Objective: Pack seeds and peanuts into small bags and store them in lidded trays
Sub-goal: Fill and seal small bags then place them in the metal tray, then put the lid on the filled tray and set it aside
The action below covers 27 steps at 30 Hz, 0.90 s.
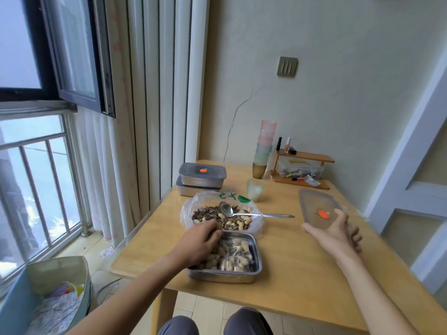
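A steel tray (pixel 225 276) near the table's front edge holds small clear bags of peanuts and seeds (pixel 235 257). My left hand (pixel 200 240) rests on its far left corner, fingers curled down into the bags. My right hand (pixel 338 230) holds a translucent grey lid (pixel 314 201) with an orange dot, lifted to the right of the tray. Behind the tray an open plastic bag (pixel 191 209) holds loose sunflower seeds and peanuts (pixel 210 213), with a metal spoon (pixel 256 214) lying across it.
Two stacked lidded steel trays (pixel 202 178) stand at the table's far left. A green cup (pixel 254 189), a stack of coloured cups (pixel 264 146) and a small wooden shelf (pixel 304 165) sit at the back by the wall. An open box (pixel 48 293) stands on the floor at left.
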Motion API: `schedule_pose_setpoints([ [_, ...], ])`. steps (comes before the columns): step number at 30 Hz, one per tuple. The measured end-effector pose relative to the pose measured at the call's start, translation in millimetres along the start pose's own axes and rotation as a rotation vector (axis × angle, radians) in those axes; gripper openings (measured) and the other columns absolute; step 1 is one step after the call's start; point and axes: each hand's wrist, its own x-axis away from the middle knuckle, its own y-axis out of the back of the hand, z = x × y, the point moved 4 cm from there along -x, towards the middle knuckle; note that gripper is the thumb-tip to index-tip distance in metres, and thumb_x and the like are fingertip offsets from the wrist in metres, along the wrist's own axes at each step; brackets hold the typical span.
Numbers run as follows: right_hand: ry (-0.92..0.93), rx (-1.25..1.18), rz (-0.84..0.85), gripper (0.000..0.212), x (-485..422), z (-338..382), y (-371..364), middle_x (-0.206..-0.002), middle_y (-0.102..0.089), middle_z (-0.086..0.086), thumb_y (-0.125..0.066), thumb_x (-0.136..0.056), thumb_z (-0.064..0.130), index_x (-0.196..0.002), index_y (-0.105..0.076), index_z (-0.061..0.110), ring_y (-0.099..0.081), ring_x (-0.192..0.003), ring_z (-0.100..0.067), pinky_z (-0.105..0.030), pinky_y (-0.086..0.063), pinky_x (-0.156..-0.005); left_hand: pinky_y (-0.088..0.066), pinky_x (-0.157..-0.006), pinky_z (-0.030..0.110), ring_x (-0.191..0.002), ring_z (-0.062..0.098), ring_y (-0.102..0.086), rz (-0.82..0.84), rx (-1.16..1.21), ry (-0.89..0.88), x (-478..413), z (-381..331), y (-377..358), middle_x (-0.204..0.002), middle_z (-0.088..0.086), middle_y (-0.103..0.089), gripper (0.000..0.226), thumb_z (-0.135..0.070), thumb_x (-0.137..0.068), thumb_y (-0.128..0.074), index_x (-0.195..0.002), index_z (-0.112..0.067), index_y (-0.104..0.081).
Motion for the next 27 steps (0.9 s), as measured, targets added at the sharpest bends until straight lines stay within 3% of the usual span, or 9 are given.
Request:
schedule_pose_setpoints([
  [2,0.238,-0.003,0.104,0.106,20,25,-6,-0.147,-0.028,-0.007,-0.087,-0.068,0.059,-0.150,-0.023,0.040,-0.029,-0.137,-0.032,-0.050,-0.028,-0.118,-0.052,-0.081,0.041,-0.084,0.012,-0.062,-0.081,0.122,0.035,0,2,4,-0.092,-0.004,-0.068,0.020,-0.031,-0.107,-0.048,-0.101,-0.018,-0.061],
  [5,0.585,0.044,0.489,0.111,58,61,-26,-0.160,-0.018,0.008,-0.082,-0.066,0.064,-0.153,-0.015,0.048,-0.019,-0.149,-0.020,-0.051,-0.027,-0.122,-0.055,-0.082,0.048,-0.086,0.021,-0.065,-0.223,0.460,0.193,3,10,14,-0.093,0.004,-0.068,0.032,-0.040,-0.110,-0.039,-0.103,-0.017,-0.061],
  [8,0.768,0.110,0.852,0.107,90,80,-52,-0.161,-0.014,0.017,-0.086,-0.074,0.054,-0.152,-0.013,0.052,-0.017,-0.151,-0.014,-0.044,-0.025,-0.125,-0.055,-0.090,0.041,-0.101,0.016,-0.067,-0.293,0.617,0.328,6,20,25,-0.110,0.001,-0.070,0.054,-0.057,-0.107,-0.030,-0.119,-0.020,-0.067],
  [11,0.852,0.204,1.012,0.107,107,91,-74,-0.156,-0.014,0.020,-0.088,-0.076,0.044,-0.151,-0.012,0.053,-0.015,-0.151,-0.012,-0.041,-0.022,-0.127,-0.049,-0.102,0.034,-0.117,0.009,-0.062,-0.182,0.588,0.355,4,25,33,-0.124,-0.006,-0.070,0.043,-0.042,-0.110,-0.036,-0.130,-0.021,-0.068],
  [15,0.923,0.381,1.033,0.114,109,104,-90,-0.166,0.000,0.018,-0.085,-0.078,0.041,-0.156,-0.003,0.053,0.008,-0.157,-0.012,-0.047,-0.007,-0.128,-0.047,-0.092,0.016,-0.119,0.011,-0.059,0.059,0.368,0.364,3,20,30,-0.133,-0.005,-0.063,0.034,-0.025,-0.106,-0.050,-0.135,-0.019,-0.065],
  [18,0.885,0.441,1.104,0.118,105,111,-91,-0.166,0.014,0.018,-0.084,-0.085,0.034,-0.162,0.006,0.043,0.022,-0.152,-0.005,-0.039,0.001,-0.128,-0.041,-0.091,0.017,-0.119,0.016,-0.058,0.046,0.111,0.292,0,17,26,-0.133,0.004,-0.063,0.036,-0.016,-0.100,-0.056,-0.135,-0.013,-0.064],
  [22,0.682,0.164,1.126,0.110,93,109,-92,-0.166,-0.004,0.018,-0.081,-0.083,0.056,-0.162,-0.005,0.047,-0.012,-0.155,-0.008,-0.032,-0.019,-0.127,-0.038,-0.094,0.022,-0.122,0.022,-0.056,-0.007,0.059,0.310,0,20,18,-0.128,0.007,-0.061,0.032,-0.013,-0.097,-0.055,-0.127,-0.014,-0.065],
  [25,0.530,0.088,0.819,0.075,81,101,-111,-0.151,-0.029,0.014,-0.062,-0.094,0.064,-0.157,-0.035,0.034,-0.031,-0.148,-0.010,-0.027,-0.029,-0.115,-0.037,-0.097,0.024,-0.121,0.023,-0.054,-0.033,0.040,0.327,5,18,9,-0.126,0.008,-0.057,0.030,-0.016,-0.098,-0.052,-0.127,-0.012,-0.062],
  [27,0.520,0.074,0.666,0.044,78,95,-130,-0.141,-0.044,0.005,-0.053,-0.102,0.056,-0.137,-0.058,0.030,-0.039,-0.143,-0.014,-0.026,-0.030,-0.110,-0.036,-0.100,0.027,-0.121,0.025,-0.053,-0.051,0.009,0.333,8,18,3,-0.127,0.011,-0.056,0.030,-0.018,-0.100,-0.050,-0.127,-0.012,-0.060],
])
